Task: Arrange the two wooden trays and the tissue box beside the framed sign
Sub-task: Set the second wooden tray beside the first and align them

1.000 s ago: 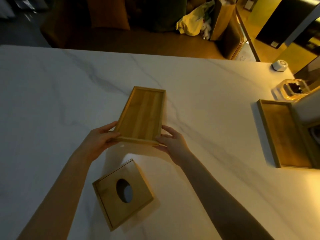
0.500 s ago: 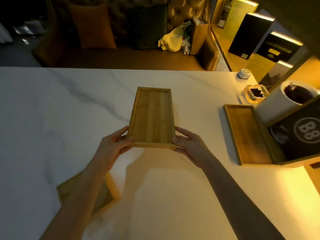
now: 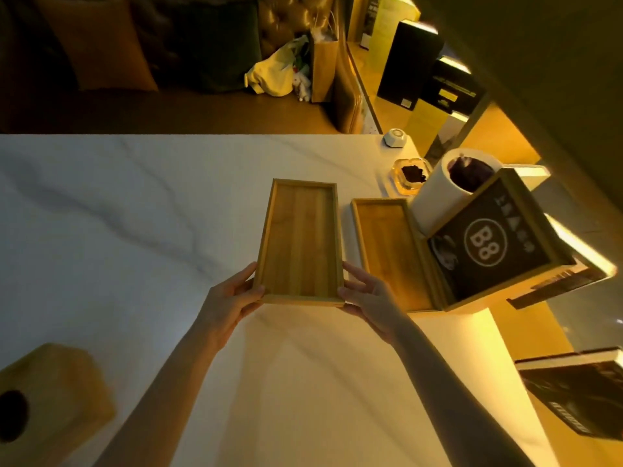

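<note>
I hold a long wooden tray (image 3: 300, 241) by its near end, my left hand (image 3: 232, 298) at its near left corner and my right hand (image 3: 367, 298) at its near right corner. It hovers or rests just left of a second wooden tray (image 3: 387, 251), which lies on the white marble table (image 3: 135, 214) against the framed sign (image 3: 488, 244), a dark board marked "B8" in a wooden frame. The wooden tissue box (image 3: 50, 396) with a round hole sits at the near left of the table, apart from both hands.
Behind the sign stand a white paper roll (image 3: 435, 193), a glass ashtray (image 3: 409, 175) and a small white device (image 3: 396, 138). A dark booklet (image 3: 586, 396) lies at the near right edge. Beyond the table's far edge are a sofa with cushions and bags.
Both hands have carried the tray to the right, from the middle of the table to right beside the second tray. The tissue box has stayed behind at the left.
</note>
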`<state>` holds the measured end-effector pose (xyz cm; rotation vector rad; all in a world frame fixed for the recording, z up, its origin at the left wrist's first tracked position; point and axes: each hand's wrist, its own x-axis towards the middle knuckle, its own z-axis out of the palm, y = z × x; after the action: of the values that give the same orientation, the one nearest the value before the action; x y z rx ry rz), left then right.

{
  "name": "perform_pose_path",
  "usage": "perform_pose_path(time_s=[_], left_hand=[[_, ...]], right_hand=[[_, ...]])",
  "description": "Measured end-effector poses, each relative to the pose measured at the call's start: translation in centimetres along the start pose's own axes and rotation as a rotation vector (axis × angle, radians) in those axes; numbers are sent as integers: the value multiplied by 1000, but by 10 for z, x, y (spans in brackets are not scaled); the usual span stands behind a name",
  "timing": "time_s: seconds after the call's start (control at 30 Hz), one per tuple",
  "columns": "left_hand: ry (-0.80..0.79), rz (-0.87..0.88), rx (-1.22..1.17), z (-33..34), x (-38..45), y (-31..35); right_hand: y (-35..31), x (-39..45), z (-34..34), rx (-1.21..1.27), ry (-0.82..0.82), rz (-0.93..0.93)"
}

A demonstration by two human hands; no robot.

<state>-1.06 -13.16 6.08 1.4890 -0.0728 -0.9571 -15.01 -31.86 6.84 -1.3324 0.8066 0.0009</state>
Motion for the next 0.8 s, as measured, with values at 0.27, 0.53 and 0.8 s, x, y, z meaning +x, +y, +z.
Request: perform_pose_path(time_s=[0.27,0.53,0.8], left_hand=[[45,-78,-5,27,16,-20],[64,-97,10,41,28,-27],[93,-91,55,42,34,-36]], right_hand=[[15,11,-27,-23,56,56],[21,19,-44,4,52,78],[29,24,-44,-53,81,83]])
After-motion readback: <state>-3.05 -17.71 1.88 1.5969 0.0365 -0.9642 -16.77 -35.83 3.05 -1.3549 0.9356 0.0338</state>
